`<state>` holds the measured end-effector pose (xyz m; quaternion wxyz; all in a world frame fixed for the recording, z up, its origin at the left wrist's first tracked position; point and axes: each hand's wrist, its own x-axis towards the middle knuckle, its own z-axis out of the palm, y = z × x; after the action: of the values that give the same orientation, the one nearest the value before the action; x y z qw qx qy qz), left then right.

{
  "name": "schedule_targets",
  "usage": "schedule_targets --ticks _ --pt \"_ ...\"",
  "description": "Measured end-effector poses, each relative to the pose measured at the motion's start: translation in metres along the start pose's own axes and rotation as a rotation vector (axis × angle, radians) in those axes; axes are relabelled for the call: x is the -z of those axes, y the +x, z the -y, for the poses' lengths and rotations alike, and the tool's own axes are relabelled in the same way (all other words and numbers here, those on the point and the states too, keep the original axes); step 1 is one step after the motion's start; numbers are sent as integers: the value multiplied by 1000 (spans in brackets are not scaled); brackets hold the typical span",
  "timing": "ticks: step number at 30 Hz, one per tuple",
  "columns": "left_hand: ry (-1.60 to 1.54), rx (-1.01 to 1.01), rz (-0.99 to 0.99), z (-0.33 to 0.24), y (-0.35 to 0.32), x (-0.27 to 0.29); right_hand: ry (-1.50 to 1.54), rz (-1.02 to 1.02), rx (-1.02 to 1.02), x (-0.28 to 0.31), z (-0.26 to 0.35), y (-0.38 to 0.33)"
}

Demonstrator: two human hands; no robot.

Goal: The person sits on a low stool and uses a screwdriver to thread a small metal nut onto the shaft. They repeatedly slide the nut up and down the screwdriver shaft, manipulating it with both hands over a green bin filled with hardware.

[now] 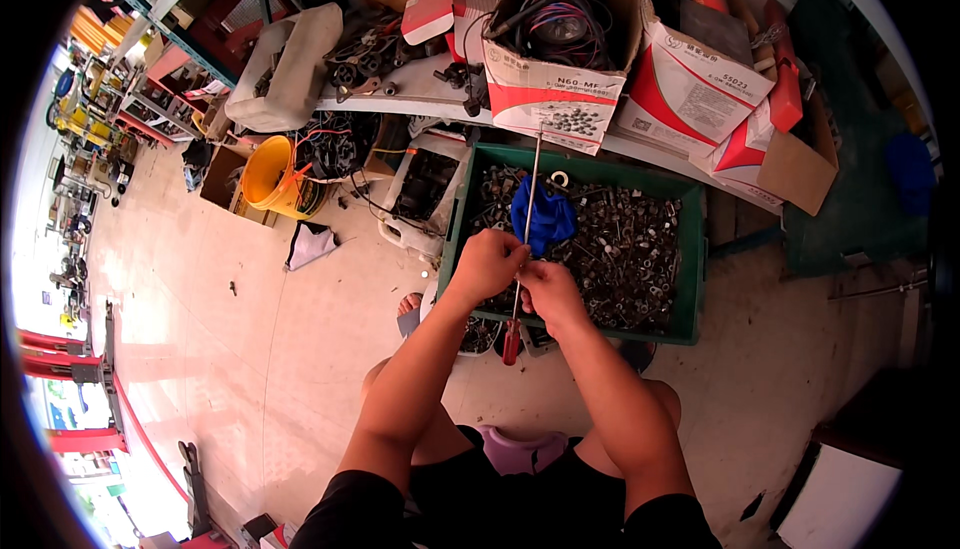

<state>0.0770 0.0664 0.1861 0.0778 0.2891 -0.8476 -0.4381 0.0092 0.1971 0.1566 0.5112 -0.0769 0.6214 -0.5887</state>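
Both hands meet over the near edge of one green crate [694,249]: the left hand [487,264] is curled into a loose fist and the right hand [550,292] is closed, each pinching one long screwdriver [521,279] between them. Its thin steel shaft runs up past the fingers toward the boxes beyond; its red handle hangs just below the hands — one tool, gripped by two fists. Whether anything small sits in the fingers cannot be told. Beyond the hands, inside the crate, lies a heap of grey metal parts [630,249], too many to count, with one crumpled blue cloth [543,217] just above the knuckles. Farther up stand red-and-white cardboard boxes [690,89]. Well off to the left sits one yellow plastic bucket [266,177] — smooth, round.
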Motion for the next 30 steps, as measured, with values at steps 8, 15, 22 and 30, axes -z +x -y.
schedule_targets --ticks 8,15,22,30 --pt "-10 -3 34 3 1 -1 33 -58 15 2 -8 4" --pt "14 19 36 -4 -1 1 5 -75 31 2 -12 6" --pt "-1 19 33 3 1 -2 1 -80 45 3 -16 9" --pt "0 26 34 4 1 -4 -9 -84 44 3 -16 7"
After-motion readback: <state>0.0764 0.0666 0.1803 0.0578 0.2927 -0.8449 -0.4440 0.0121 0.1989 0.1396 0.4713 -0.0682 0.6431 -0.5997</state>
